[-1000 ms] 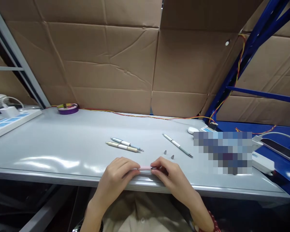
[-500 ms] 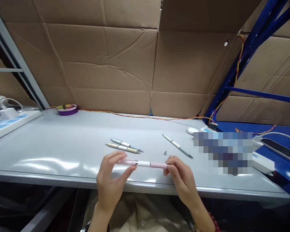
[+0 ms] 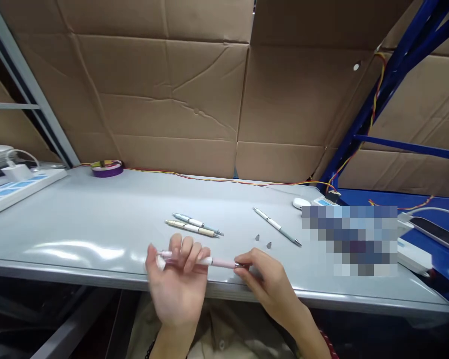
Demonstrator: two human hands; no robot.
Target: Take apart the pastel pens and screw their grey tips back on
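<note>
A pink and white pen (image 3: 224, 263) lies level between my hands, above the front of the table. My left hand (image 3: 179, 286), palm up, has its fingers curled over the pen's left part. At the pen's right end, my right hand (image 3: 273, 279) pinches the metallic tip between thumb and fingers. Just beyond the right hand, two small grey cone-shaped pieces (image 3: 269, 245) rest on the table. A light blue and white pen (image 3: 192, 221) and a beige and white pen (image 3: 190, 228) lie side by side past the left hand. Farther right is a grey-green and white pen (image 3: 277, 226).
The grey table (image 3: 97, 214) ends in a front edge close to me. A purple tape roll (image 3: 108, 169) and a power strip (image 3: 26, 192) are at left. At right are a white mouse (image 3: 301, 203), a blurred-out patch and a blue frame (image 3: 374, 104). Thin wires run along the back.
A second small grey piece now lies on the table beside the first. My left hand has turned palm up and wrapped round the pen. The pen and right hand have shifted left.
</note>
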